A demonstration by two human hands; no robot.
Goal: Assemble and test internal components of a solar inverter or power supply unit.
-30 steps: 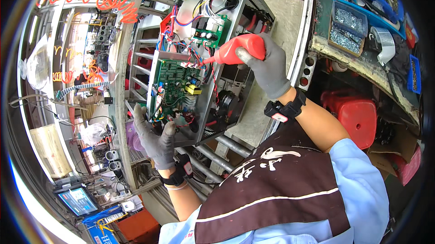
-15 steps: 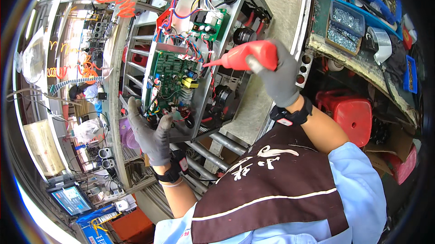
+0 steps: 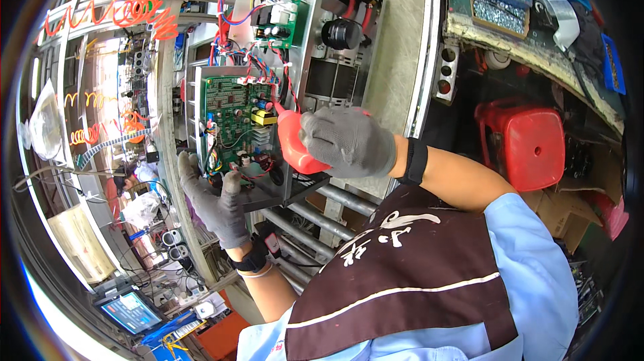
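My right hand [image 3: 352, 141], in a grey glove, is closed round a red squeeze bottle [image 3: 295, 141] with a pointed nozzle. The bottle is tilted, its tip up at the right edge of a green circuit board [image 3: 228, 102]; whether it touches cannot be made out. The board sits in an open metal chassis [image 3: 305, 86] with coloured wires and a yellow transformer [image 3: 263, 117]. My gloved left hand [image 3: 218, 208] is at the chassis's lower left corner, thumb and fingers apart, holding nothing. A smaller green board [image 3: 290, 22] is mounted farther up.
Metal rollers [image 3: 322, 220] run beneath the chassis. At right stands a workbench [image 3: 530, 59] with a tub of small metal fasteners [image 3: 500, 9], and a red stool [image 3: 530, 146] below it. Left are a screen [image 3: 131, 311] and coiled orange hoses [image 3: 144, 15].
My right hand has moved left and down with the red bottle, turning it so the nozzle points up and left. My left hand stays by the chassis corner. The whole view has shifted slightly.
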